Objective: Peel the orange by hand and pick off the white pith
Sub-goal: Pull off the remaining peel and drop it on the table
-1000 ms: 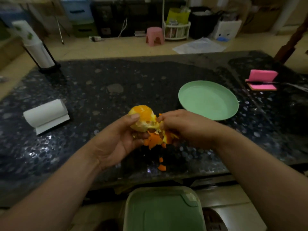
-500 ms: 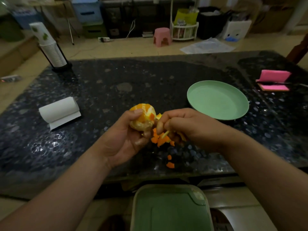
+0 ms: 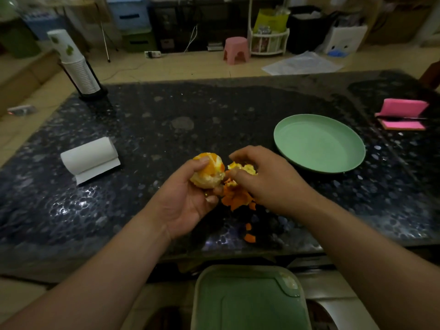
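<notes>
A mostly peeled orange (image 3: 207,172) sits in my left hand (image 3: 188,198), thumb curled over its top and fingers under it. Just to its right, my right hand (image 3: 264,179) grips a torn piece of peel (image 3: 242,168), pale inner side up, held a little apart from the fruit. More orange peel (image 3: 237,198) hangs below the two hands; whether it is still joined to the fruit I cannot tell. Two small peel scraps (image 3: 249,237) lie on the dark table below.
A green plate (image 3: 319,144) sits right of my hands. A paper towel roll (image 3: 90,158) lies at the left, a cup stack (image 3: 76,65) at the far left, pink sponges (image 3: 402,114) at the far right. A green bin (image 3: 250,298) stands under the table's near edge.
My right hand has pulled a piece of peel off the orange and lifted it slightly to the right. The left hand keeps its grip on the fruit.
</notes>
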Demonstrator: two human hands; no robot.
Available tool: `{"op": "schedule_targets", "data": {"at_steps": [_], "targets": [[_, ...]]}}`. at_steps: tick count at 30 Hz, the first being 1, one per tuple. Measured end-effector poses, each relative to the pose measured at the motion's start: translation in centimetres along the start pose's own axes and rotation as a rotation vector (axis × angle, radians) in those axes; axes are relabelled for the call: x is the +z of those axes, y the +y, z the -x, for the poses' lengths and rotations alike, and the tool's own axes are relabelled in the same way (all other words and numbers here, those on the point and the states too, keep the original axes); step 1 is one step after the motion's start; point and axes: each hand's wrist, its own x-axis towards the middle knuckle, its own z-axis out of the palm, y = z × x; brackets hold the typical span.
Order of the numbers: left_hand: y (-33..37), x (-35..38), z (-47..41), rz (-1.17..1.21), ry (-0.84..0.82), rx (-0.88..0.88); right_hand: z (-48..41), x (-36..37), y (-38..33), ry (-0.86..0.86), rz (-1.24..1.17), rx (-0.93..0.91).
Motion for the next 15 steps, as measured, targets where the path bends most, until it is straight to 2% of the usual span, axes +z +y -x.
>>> {"op": "schedule_targets", "data": {"at_steps": [2, 5, 15], "targets": [[-0.2, 0.1, -0.2, -0.019, -0.01, 0.019, 0.8, -0.4, -0.9, 0.017, -0.182, -0.043], [-0.5, 0.6, -0.4, -0.079, -0.028, 0.053, 1.5, -0.1, -1.4, 0.033, -0.242, -0.09], [-1.0, 2.2, -0.2, -0.226, 0.029, 0.175, 1.7, -0.1, -1.5, 0.159, -0.101, -0.159]]}}
